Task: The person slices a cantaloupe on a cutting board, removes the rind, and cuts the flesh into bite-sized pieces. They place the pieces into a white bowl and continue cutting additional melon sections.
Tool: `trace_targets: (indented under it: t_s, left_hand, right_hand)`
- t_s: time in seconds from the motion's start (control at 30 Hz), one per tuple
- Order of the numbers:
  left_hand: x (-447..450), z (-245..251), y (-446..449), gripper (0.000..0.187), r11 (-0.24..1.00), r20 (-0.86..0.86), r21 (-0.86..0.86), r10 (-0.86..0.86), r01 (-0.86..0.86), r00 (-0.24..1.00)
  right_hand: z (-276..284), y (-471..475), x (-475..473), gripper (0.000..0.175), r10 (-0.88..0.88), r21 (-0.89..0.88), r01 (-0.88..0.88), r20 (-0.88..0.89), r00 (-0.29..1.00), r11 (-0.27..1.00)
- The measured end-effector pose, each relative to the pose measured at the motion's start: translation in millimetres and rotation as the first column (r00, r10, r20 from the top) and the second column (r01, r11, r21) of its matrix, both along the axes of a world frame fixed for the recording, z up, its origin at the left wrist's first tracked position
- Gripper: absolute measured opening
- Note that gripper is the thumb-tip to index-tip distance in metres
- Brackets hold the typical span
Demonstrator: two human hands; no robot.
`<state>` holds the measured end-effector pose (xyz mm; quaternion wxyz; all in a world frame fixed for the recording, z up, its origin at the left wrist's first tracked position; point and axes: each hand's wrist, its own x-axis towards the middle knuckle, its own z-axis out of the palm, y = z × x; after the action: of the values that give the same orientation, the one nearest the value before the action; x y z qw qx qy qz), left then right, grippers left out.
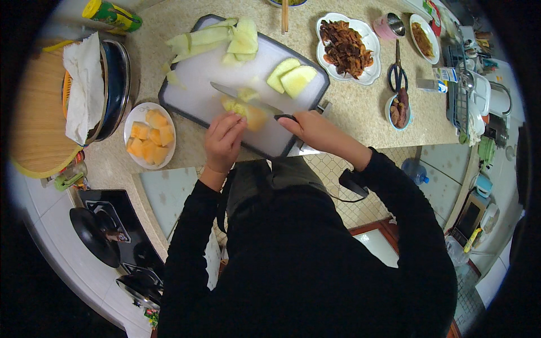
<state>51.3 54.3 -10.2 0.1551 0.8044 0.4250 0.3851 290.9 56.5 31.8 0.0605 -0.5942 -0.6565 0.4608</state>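
My right hand (315,131) grips the black handle of a kitchen knife (249,100), its blade slanting up and left across a cutting board (198,91) with a dark rim. Curled fingers of my left hand (226,135) hold a pale orange piece of melon (233,109) with yellowish, seedy-looking pulp, just below the blade. Right of it another orange piece (255,119) is blurred. Green peel strips (243,40) lie at the board's far side, some over its edge. Two pale green rind slices (298,80) rest on its right part.
Orange melon chunks fill a white plate (128,154) at left, beside stacked pans (116,88) and a white cloth (84,84). To the right are a lobed plate (323,46) of dark shredded food, scissors (397,76) and a small bowl (409,122) of sweet potatoes. A wok (91,236) sits on the stove.
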Motion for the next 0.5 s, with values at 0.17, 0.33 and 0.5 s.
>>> trace_targets:
  t_s: [0.17, 0.33, 0.5]
  left_hand:
    - [0.4, -2.0, -0.5, 0.02, 1.0, 0.028, -0.018, 0.008, -0.008, 1.0]
    - [-0.8, -3.4, -0.1, 0.019, 1.0, 0.021, -0.016, 0.02, -0.02, 1.0]
    - [-1.0, -3.4, 1.4, 0.019, 0.999, 0.034, -0.032, 0.005, -0.003, 0.999]
  right_hand:
    - [-9.5, 6.8, 0.9, 0.063, -0.055, -0.13, 0.047, -0.057, 0.997, 0.99]
    - [-22.5, 2.5, 16.5, 0.067, -0.008, -0.096, 0.001, -0.074, 0.997, 0.995]
    - [-60.9, 7.3, 14.8, 0.058, 0.0, -0.126, -0.006, -0.047, 0.999, 0.992]
